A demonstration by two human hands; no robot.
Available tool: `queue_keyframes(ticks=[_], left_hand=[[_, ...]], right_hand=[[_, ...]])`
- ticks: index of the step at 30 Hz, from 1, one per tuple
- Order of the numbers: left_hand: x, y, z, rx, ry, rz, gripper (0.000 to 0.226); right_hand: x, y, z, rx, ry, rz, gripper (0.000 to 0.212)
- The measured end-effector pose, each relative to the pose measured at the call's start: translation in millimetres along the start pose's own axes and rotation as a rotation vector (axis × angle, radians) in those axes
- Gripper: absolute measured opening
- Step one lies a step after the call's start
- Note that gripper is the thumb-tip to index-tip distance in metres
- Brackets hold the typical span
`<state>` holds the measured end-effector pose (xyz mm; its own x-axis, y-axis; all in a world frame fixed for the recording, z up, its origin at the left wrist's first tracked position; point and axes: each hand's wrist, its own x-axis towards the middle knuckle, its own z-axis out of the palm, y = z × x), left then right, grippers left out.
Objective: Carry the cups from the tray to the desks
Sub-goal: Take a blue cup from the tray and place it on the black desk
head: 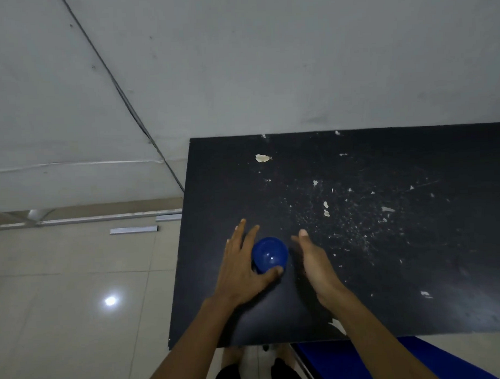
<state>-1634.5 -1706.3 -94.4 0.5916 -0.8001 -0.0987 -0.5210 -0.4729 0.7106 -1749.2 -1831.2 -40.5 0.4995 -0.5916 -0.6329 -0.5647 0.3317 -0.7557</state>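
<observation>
A blue cup [269, 254] stands upright on the black desk [386, 241], near its front left corner. My left hand [243, 269] holds the cup from the left. Its thumb curls round the cup's near side, and its fingers stretch forward along the cup's left side. My right hand [313, 263] is open and turned edge-on just right of the cup, fingers straight, a small gap between them and the cup. No tray is in view.
The desk top is scratched, with chipped pale patches, and butts against a grey wall at the back. Tiled floor lies to the left, with metal strips [134, 229] by the wall. A blue seat [362, 361] sits under the desk's front edge.
</observation>
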Motion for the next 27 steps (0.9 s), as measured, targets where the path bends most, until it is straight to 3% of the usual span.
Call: queue_keyframes(ticks=[4,7,10,13,18,27], left_hand=[[-7.2,2.8,-25.9,-0.044,0.126,-0.035,0.087],[-15.5,2.0,-56.1,0.013,0.252,-0.081,0.080],[-31.7,-3.6,-94.4,0.121,0.394,-0.175,0.076],[-57.7,-15.7,-135.3,0.216,0.498,-0.285,0.075],[-119.7,-49.8,-204.9,0.352,0.618,-0.445,0.071],[-254.8,-140.2,-331.7,0.389,0.764,-0.697,0.063]], right_hand=[[-8.1,-28.4,1.3,-0.284,0.097,-0.344,0.040],[-7.3,-53.5,13.6,-0.459,0.047,-0.558,0.040],[-3.7,-79.2,41.7,-0.605,-0.009,-0.740,0.053],[-8.3,-102.0,83.0,-0.721,-0.098,-0.835,0.059],[-37.6,-134.2,172.1,-0.835,-0.245,-1.019,0.049],[-127.4,-167.1,365.6,-0.897,-0.501,-1.195,0.055]])
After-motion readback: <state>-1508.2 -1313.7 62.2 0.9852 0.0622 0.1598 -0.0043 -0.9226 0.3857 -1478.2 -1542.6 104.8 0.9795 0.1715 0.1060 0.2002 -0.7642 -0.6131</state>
